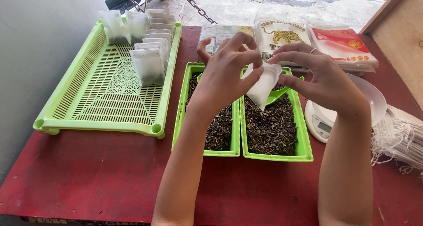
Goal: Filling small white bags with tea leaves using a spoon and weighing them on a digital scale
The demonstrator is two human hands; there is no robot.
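Head view of a red table [110,177]. The left hand [224,74] and the right hand [319,76] are holding a small white filter bag [262,87] between them above two narrow green trays of dark loose tea [269,124], which are sitting side by side at the middle of the table. The left fingers are pinching the bag's top from its left side, while the right thumb and forefinger are gripping its right edge; the remaining right fingers are spreading apart. A green scoop [280,94] is lying in the right-hand tray beneath the bag. Filled bags [147,65] are standing in rows at the far end of a large slatted green tray [105,102] near the table's left edge. A white scale [321,120] and a stack of empty bags [398,135] are lying toward the right edge, with printed packets [339,43] along the far edge.
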